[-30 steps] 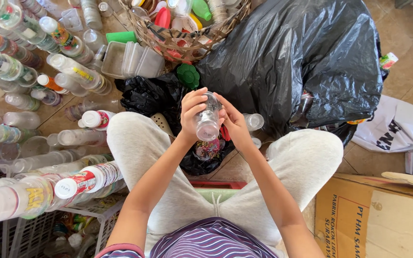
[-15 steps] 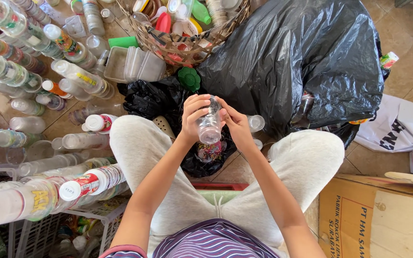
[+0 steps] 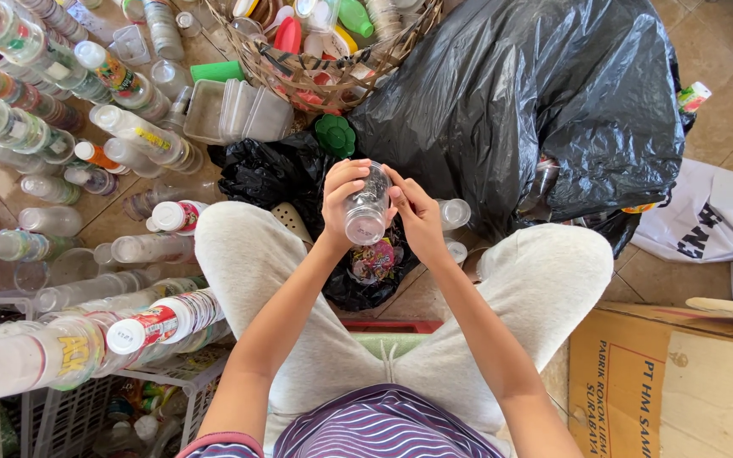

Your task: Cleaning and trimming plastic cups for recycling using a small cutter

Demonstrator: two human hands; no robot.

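Both hands meet over the lap around a clear plastic cup (image 3: 368, 208), held in the air between the knees with its open mouth tipped toward the camera. The left hand (image 3: 341, 197) wraps the cup's side, fingers curled over its far end; the right hand (image 3: 416, 214) closes on the opposite side, thumb against the wall. Directly below lies a small open black bag (image 3: 358, 263) with colourful scraps inside. A large stuffed black bag (image 3: 536, 93) bulges to the right, and a wicker basket (image 3: 332, 72) of caps and bottles stands ahead. Clear plastic bottles (image 3: 69, 127) (many with their labels on) lie heaped on the tiled floor (image 3: 723, 59) at the left, and a cardboard box (image 3: 672, 382) sits at lower right.
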